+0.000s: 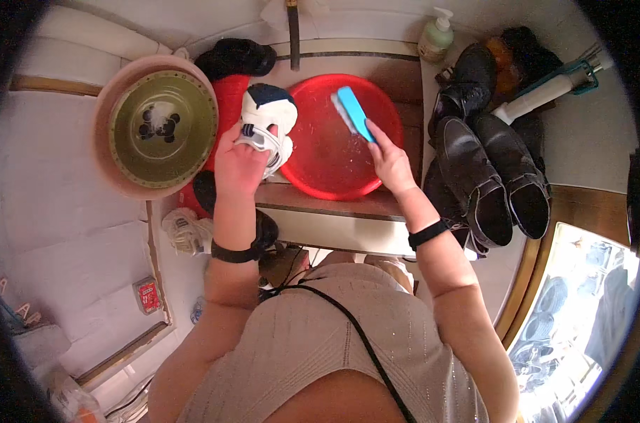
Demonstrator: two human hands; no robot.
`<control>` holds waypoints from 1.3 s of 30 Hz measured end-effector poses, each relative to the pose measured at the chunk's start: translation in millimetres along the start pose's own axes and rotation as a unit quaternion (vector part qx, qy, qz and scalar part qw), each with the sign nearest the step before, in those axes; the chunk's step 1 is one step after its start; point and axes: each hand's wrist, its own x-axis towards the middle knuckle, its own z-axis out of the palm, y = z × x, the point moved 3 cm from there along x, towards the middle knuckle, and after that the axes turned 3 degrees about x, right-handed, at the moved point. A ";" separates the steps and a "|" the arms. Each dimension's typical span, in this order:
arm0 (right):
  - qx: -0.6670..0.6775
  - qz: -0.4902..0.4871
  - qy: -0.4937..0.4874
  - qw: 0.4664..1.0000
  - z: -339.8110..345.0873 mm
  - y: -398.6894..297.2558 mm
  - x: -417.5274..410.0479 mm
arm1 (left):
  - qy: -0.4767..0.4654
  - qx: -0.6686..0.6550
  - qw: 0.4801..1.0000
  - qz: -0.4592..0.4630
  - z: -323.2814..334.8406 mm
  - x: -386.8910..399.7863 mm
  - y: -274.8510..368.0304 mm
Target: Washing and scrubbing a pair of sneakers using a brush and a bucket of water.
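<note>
A white shoe with a dark navy panel (269, 108) is held in my left hand (243, 161), its laces and striped part against the fingers. This shoe is beside the left rim of a red plastic basin (333, 169). My right hand (394, 161) grips the handle of a blue scrubbing brush (356, 112) with pale bristles, held over the right half of the basin. Inside the basin are light specks; whether it holds water is hard to tell.
At left, a green patterned basin (193, 119) is nested in a pink basin (104, 137). Black leather shoes (470, 164) crowd the right ledge, below a pump bottle (436, 39). A dark hose (294, 42) hangs behind the red basin. White laces (186, 230) lie at lower left.
</note>
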 end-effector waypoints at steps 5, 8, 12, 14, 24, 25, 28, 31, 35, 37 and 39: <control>0.260 0.005 -0.106 0.960 31.7 -29.0 21.9 | -0.064 -0.030 0.997 -0.044 16.5 -14.3 -10.9; 0.439 0.004 -0.118 0.891 38.2 -61.1 31.1 | -0.087 0.047 0.992 -0.077 28.5 -21.7 -15.1; 0.426 0.056 -0.114 0.896 36.2 -73.9 29.5 | -0.092 0.609 0.780 0.114 36.3 -24.5 -9.4; 0.388 -0.033 -0.122 0.913 37.4 -67.9 29.9 | -0.105 0.613 0.767 0.156 33.8 -23.1 -12.1; -0.168 0.284 -0.150 0.932 89.6 136.5 15.8 | 0.060 0.246 0.962 0.102 -26.0 -0.4 -1.1; -0.190 0.274 -0.182 0.925 95.8 140.6 9.9 | 0.067 0.188 0.975 0.098 -29.0 1.9 -0.4; -0.082 0.199 -0.229 0.949 101.5 126.3 0.2 | 0.040 0.196 0.975 0.099 -30.0 2.9 1.7; 0.132 0.126 -0.159 0.970 77.3 95.2 6.6 | 0.040 0.179 0.979 0.086 -28.8 0.7 0.0; 0.014 0.023 -0.059 0.998 30.6 53.5 16.9 | 0.034 0.193 0.977 0.080 -25.9 3.0 -3.8; 0.102 -0.065 -0.016 0.992 18.6 15.3 19.4 | 0.052 0.199 0.975 0.089 -24.2 6.6 -5.8; 0.179 -0.105 0.000 0.978 15.7 -29.3 17.2 | 0.065 0.236 0.967 0.066 -21.5 6.5 -7.8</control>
